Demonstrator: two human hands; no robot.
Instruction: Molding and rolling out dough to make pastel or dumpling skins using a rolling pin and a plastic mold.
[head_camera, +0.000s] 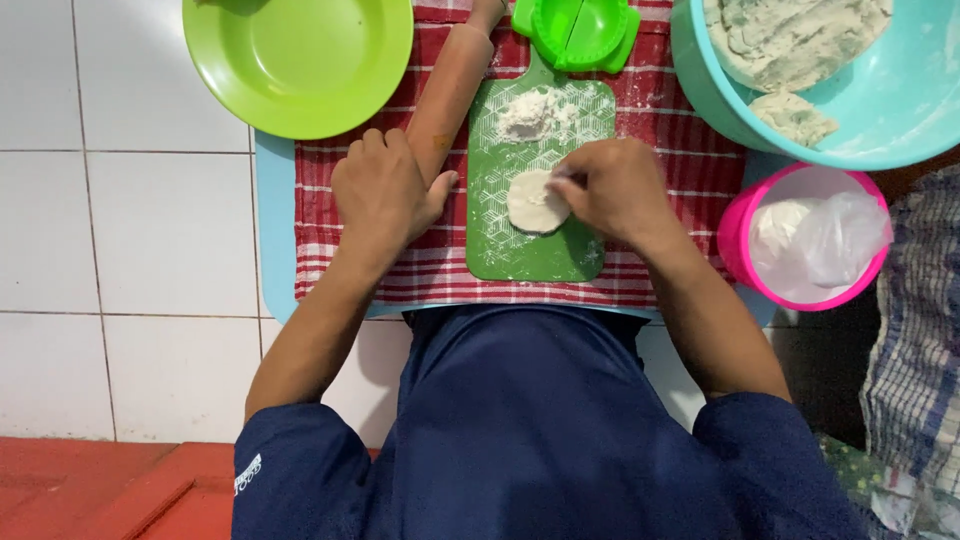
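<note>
Right hand (618, 190): fingers pinching the dough disc (536, 203) lying on the green board (530, 250).
Left hand (385, 190): fingers resting spread on the rolling pin (450, 90).
Teal bowl (700, 80): holding dough.
Pink tub (740, 240): holding a flour bag.
Green plate (300, 60): sitting bare.

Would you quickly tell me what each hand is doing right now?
Left hand: resting on the rolling pin, loosely curled.
Right hand: fingers pinching the dough disc.

Flat white dough disc (535, 203) on green board (540, 190), wooden rolling pin (447, 95) alongside.
</note>
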